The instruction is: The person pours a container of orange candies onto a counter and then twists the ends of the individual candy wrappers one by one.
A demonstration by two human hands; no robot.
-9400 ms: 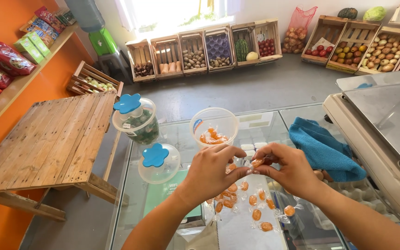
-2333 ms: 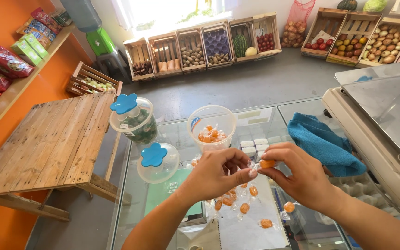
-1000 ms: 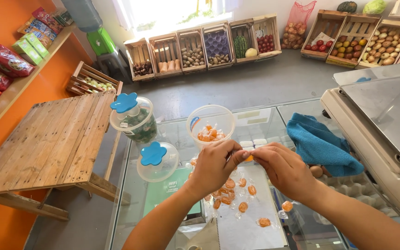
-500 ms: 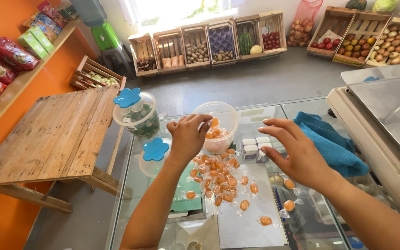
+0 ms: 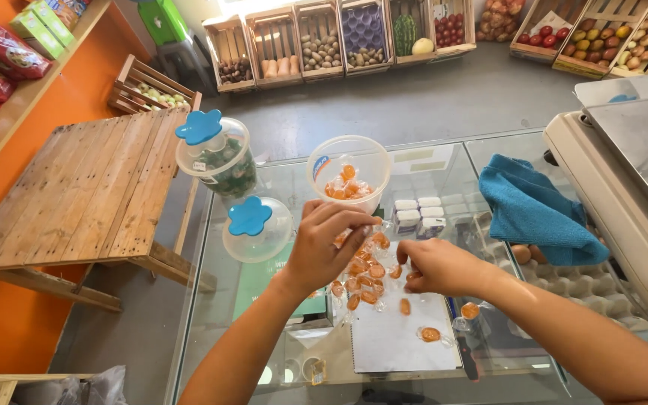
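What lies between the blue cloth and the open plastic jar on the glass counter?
In the head view, small white boxes lie between the blue cloth and the open plastic jar.

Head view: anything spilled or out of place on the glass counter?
Wrapped orange candies lie scattered loose on the glass counter and white notepad under both hands, outside the open tub. The tub's blue-knobbed lid lies beside it.
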